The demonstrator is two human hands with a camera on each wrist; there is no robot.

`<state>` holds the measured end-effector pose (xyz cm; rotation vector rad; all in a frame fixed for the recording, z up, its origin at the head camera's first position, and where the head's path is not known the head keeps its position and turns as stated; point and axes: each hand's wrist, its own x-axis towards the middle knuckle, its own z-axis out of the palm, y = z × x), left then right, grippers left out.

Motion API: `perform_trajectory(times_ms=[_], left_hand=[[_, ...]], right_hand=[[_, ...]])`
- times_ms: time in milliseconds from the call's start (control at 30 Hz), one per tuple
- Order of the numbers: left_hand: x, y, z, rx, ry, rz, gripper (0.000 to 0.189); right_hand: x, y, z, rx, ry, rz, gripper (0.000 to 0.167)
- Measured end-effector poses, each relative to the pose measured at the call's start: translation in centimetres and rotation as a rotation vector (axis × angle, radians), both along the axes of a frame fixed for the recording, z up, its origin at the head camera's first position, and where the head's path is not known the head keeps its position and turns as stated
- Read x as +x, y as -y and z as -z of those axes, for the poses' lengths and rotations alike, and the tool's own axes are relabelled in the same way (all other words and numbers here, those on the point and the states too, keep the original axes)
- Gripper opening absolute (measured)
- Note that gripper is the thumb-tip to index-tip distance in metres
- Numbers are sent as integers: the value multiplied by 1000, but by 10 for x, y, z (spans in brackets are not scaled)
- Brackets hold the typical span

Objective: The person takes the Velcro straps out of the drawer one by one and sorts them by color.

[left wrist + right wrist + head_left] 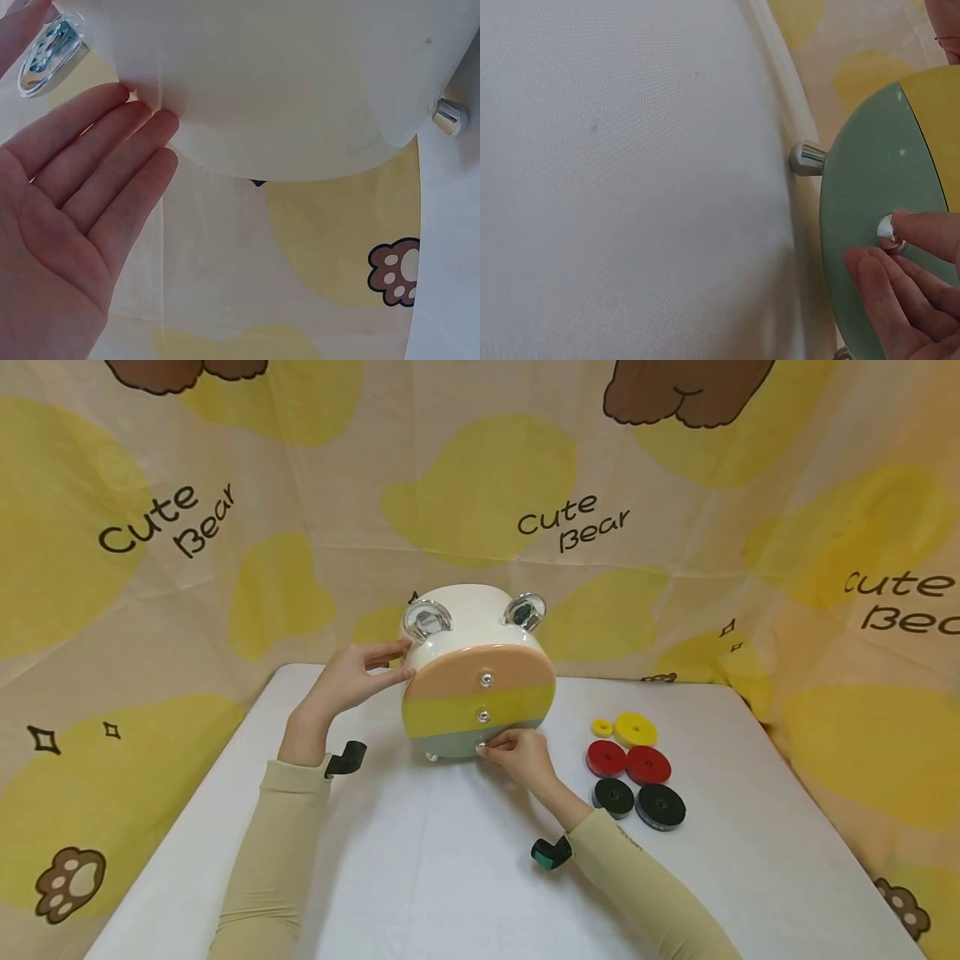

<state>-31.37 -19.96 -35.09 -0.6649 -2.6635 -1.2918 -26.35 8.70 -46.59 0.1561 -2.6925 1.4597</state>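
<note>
A rounded white storage box (468, 614) with silver ears stands on short silver feet. Its front carries an orange, a yellow and a green drawer (450, 745), each with a silver knob. My left hand (345, 681) has its fingers extended, fingertips at the box's left side below the ear; the left wrist view shows the palm (56, 217) and straight fingers against the white shell. With thumb and fingertips, my right hand (522, 758) pinches the bottom drawer's knob (888, 232). That green drawer sits flush with the fronts above it.
On the white table (420, 877), right of the box, lie several round discs in pairs: yellow (636, 729), red (648, 765) and black (660, 807). Behind the table hangs a patterned yellow cloth (480, 485).
</note>
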Motion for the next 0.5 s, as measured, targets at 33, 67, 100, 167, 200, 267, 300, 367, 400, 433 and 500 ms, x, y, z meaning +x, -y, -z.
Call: perform_trajectory(times_ms=[33, 67, 100, 167, 200, 267, 300, 367, 400, 433, 500], left_hand=[[0, 0, 0, 1, 1, 0, 61], [0, 0, 0, 1, 2, 0, 61], [0, 0, 0, 1, 1, -1, 61], [-1, 0, 0, 5, -2, 1, 60], [-1, 1, 0, 8, -5, 4, 60], [-1, 1, 1, 15, -11, 11, 59], [-1, 1, 1, 19, -13, 15, 59], [-1, 1, 2, 28, -17, 22, 58], [-1, 1, 2, 31, -19, 24, 58], [-1, 2, 3, 32, -22, 24, 58], [0, 3, 4, 35, -31, 24, 57]], right_hand=[[0, 0, 0, 0, -1, 0, 16], [0, 0, 1, 0, -1, 0, 16], [0, 0, 1, -3, -1, -1, 17], [0, -1, 1, -4, 2, -5, 17], [0, -1, 1, 1, 5, -9, 18], [1, -2, 0, 9, 16, -29, 19], [1, -4, -1, 15, 25, -42, 20], [2, -7, -4, 31, 39, -70, 21], [2, -10, -6, 40, 38, -85, 22], [3, -13, -8, 49, 38, -96, 22], [4, -22, -11, 78, 34, -103, 24]])
